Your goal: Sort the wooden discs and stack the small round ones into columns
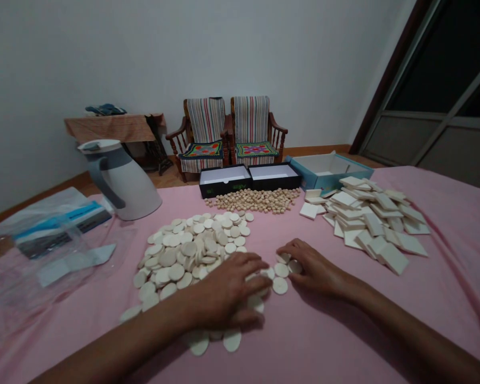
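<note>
A wide pile of flat white round discs (188, 250) lies on the pink cloth (324, 341). My left hand (228, 293) rests palm down on the near right part of that pile, fingers stretched over the discs. My right hand (310, 266) lies just to the right of it, fingers curled and touching a few loose discs (280, 277) at the pile's edge. Whether it grips one is unclear.
White square tiles (368, 218) are heaped at the right, small tan wooden pieces (256, 200) at the back centre. Two black boxes (224, 181), a blue box (328, 170), a white jug (120, 181) and plastic bags (52, 240) ring the cloth. Two chairs stand behind.
</note>
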Tool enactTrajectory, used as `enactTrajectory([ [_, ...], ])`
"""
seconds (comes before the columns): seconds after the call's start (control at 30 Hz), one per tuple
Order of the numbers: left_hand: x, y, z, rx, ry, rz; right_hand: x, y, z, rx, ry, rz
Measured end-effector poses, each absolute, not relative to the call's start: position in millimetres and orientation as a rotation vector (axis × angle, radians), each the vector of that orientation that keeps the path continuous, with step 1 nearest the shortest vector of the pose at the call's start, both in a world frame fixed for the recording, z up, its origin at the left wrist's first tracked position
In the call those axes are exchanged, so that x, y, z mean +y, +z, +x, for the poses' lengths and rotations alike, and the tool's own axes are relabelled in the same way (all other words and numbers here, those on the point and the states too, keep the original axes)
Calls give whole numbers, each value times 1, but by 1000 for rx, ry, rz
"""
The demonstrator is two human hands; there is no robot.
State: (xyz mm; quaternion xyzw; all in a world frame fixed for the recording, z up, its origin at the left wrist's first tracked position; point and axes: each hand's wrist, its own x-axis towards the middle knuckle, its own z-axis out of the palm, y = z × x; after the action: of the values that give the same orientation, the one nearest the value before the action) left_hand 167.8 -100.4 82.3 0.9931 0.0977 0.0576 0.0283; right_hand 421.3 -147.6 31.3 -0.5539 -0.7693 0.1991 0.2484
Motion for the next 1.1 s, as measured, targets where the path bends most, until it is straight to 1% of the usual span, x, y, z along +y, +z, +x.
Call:
enactTrajectory([
  [0.03, -110, 78, 169, 171, 165, 3053, -143, 28, 414, -2071, 536, -1491],
  [0.1, -123, 69, 172, 111, 184, 3056, -134, 23, 399, -2021, 560, -1475],
  [0.17, -125, 62, 174, 199, 201, 3091, -124, 23, 385, -1975, 653, -1429],
  [0.27, -118, 55, 172, 427, 238, 3146, -106, 29, 369, -1949, 817, -1216],
  [0.33, -113, 52, 169, 558, 252, 3148, -90, 35, 362, -1980, 832, -1104],
  [0.4, -112, 50, 165, 630, 256, 3129, -69, 39, 358, -2013, 718, -1127],
  [0.53, -115, 49, 160, 745, 305, 3117, -20, 32, 352, -2020, 290, -1395],
  [0.63, -115, 48, 154, 832, 353, 3137, 4, 21, 343, -2005, 200, -1503],
  [0.8, -104, 45, 133, 971, 483, 3082, 11, 8, 325, -1921, 218, -1620],
  [0.9, -103, 43, 125, 961, 571, 3029, 6, 8, 315, -1859, 305, -1627],
  [1.1, -106, 40, 123, 938, 714, 3001, -21, 25, 292, -1907, 542, -1279],
])
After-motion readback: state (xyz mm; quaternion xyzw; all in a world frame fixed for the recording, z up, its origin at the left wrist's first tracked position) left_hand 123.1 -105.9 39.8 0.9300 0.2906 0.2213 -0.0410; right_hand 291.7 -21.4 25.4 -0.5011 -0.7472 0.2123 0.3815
